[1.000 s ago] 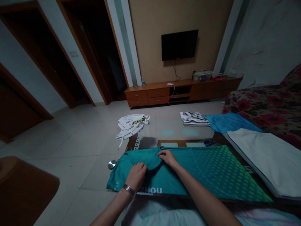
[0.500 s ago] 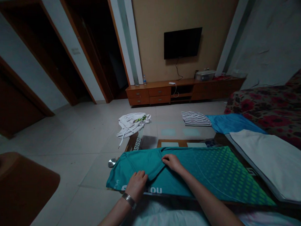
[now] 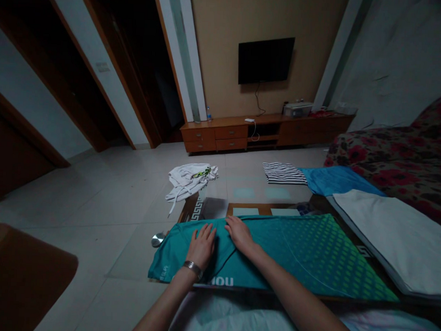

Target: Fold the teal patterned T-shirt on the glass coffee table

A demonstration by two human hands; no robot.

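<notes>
A teal shirt [image 3: 275,249] with a green dotted pattern at its right end and white lettering along the near edge lies folded lengthwise on the glass table. My left hand [image 3: 202,247], with a silver band at the wrist, rests flat on the shirt's left part, fingers stretched forward. Just right of it, my right hand [image 3: 240,234] lies on the folded-over piece near the far edge, its fingers extended and resting on the cloth. Neither hand grips the fabric.
On the table's far side lie a white hooded garment [image 3: 189,181] and striped black-and-white cloth [image 3: 284,173]. Blue cloth [image 3: 341,180] and white folded cloth [image 3: 391,234] lie at right. A brown stool-like object [image 3: 25,269] stands left. Pale bedding-like fabric [image 3: 237,315] is nearest me.
Both hands have let go of the fold's edge and now lie flat on the shirt. My left hand moved forward; my right hand moved slightly left and away from me.
</notes>
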